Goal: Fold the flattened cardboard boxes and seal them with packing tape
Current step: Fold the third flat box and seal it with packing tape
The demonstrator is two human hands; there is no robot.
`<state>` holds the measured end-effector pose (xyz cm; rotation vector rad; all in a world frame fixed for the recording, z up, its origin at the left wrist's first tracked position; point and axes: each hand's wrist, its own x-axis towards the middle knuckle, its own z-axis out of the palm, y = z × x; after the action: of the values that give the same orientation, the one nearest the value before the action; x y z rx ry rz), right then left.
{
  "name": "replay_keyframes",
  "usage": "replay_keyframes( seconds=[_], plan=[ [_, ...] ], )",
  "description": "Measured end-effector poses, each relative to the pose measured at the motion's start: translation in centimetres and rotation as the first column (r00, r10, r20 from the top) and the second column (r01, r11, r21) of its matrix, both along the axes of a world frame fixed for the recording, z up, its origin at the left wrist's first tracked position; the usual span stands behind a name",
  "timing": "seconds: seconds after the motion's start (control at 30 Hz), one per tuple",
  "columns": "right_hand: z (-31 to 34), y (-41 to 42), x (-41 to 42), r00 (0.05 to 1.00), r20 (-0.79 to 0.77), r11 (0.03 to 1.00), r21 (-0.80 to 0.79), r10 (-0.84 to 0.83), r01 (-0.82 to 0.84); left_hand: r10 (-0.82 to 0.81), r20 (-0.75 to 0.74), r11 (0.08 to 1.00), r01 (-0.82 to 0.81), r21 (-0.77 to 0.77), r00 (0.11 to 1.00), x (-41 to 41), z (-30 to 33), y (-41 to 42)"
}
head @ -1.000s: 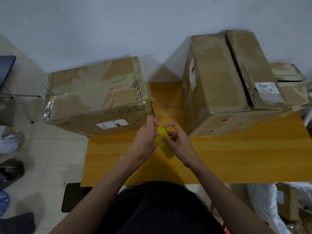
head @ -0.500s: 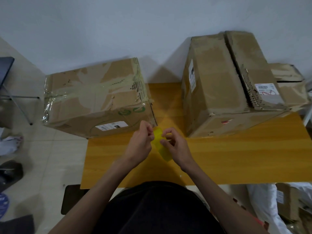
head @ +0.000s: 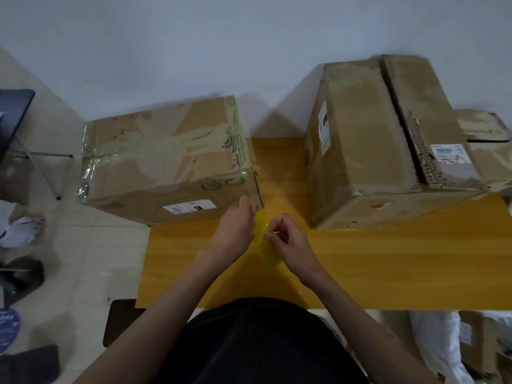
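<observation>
A yellow roll of packing tape hangs above the wooden table, held between both hands. My left hand grips its upper left side. My right hand pinches at the roll's rim with curled fingers. A taped cardboard box with a white label stands at the table's left end, overhanging the edge, just beyond my left hand. A taller, worn cardboard box stands at the back right, its top flaps meeting along a torn seam.
A smaller cardboard box sits behind the tall one at the far right. Off the table's left are a chair leg, shoes and clutter on the tiled floor. A white bag and another carton lie at lower right.
Both hands and the tape roll have drifted slightly up toward the left box's corner; my right fingers have shifted along the roll's rim. The boxes have not moved.
</observation>
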<state>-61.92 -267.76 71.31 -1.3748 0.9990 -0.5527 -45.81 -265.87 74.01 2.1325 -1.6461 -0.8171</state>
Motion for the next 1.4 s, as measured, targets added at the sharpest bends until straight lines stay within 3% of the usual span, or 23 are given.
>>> replay_keyframes(
  seconds=[0.23,0.47,0.63,0.7,0.77,0.87,0.93,1.0,1.1,1.23,1.4],
  plan=[
    [-5.0,-1.5,1.8,0.964,-0.220,0.985,-0.044,0.151,-0.165,0.002,0.156,1.000,-0.004,0.010,0.988,2.0,0.0,0.1],
    [-12.3,-0.3,2.7,0.762,-0.543,0.826,-0.201,0.353,-0.526,0.015,0.161,0.995,0.002,-0.102,0.987,3.9,0.9,0.7],
    [-14.8,0.7,1.8,0.631,-0.648,0.807,-0.042,0.427,-0.589,0.053,0.133,0.971,-0.021,-0.236,0.990,4.8,1.8,0.3],
    [-14.6,0.0,1.7,0.627,-0.617,0.819,0.049,0.475,-0.572,0.075,0.128,0.951,-0.033,-0.307,0.989,5.3,2.2,-0.7],
    [-13.3,-1.4,2.2,0.725,-0.556,0.876,0.010,0.406,-0.483,0.093,0.144,0.925,-0.032,-0.379,0.985,5.9,2.6,-2.1],
    [-8.9,-4.9,3.8,0.920,-0.391,0.981,-0.173,0.012,-0.086,0.060,0.145,0.892,0.012,-0.452,0.988,6.5,2.8,-4.6],
    [-5.1,-7.8,4.8,0.951,-0.187,0.958,-0.201,-0.244,0.206,0.044,0.150,0.897,0.027,-0.441,0.988,6.4,2.6,-6.1],
    [-1.6,-10.4,5.7,0.935,-0.038,0.928,-0.141,-0.353,0.345,0.044,0.166,0.904,0.031,-0.426,0.985,6.3,2.1,-7.1],
    [1.5,-12.9,6.8,0.944,0.035,0.945,0.042,-0.327,0.325,0.022,0.161,0.896,0.052,-0.441,0.987,6.0,1.2,-7.7],
    [1.8,-13.7,7.3,0.986,-0.047,0.965,0.204,-0.160,0.166,-0.061,0.165,0.889,0.128,-0.439,0.984,5.4,-0.4,-7.3],
    [0.3,-13.2,5.7,0.978,0.029,0.894,0.413,-0.205,0.175,-0.073,0.181,0.872,0.151,-0.465,0.981,4.4,-2.5,-6.8]
  ],
)
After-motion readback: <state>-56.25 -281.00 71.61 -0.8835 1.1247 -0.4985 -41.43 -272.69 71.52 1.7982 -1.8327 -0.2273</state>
